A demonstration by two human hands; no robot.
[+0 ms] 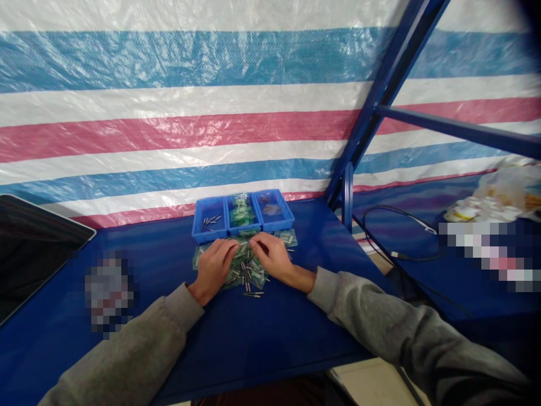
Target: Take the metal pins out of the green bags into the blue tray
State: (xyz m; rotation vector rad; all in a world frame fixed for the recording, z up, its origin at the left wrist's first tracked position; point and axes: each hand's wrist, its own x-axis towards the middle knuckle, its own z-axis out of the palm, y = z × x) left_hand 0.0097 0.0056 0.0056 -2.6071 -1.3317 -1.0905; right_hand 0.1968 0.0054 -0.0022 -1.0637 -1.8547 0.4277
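Note:
My left hand (215, 266) and my right hand (273, 256) face each other over a heap of green see-through plastic bags (232, 277). Fingers and thumb are pinched together on each hand; what they grip, if anything, is too small or hidden to name. Green film shows in the gap between them. Slim metal pins (245, 272) lie loose on the bags, and a few more metal pins (253, 294) rest on the blue table in front. Just behind stand three joined blue bins: the left bin (198, 223) holds several pins, the middle bin (229, 217) green packets, the right bin (289, 214) small clear pieces.
A dark screen (34, 254) stands at the left edge, with a blurred-out item (109, 293) near it. Blue metal posts (347, 192) rise at the right. Beyond them are a black cable (372, 211) and plastic bags (502, 189) on another blue surface. Striped sheeting (190, 132) hangs behind.

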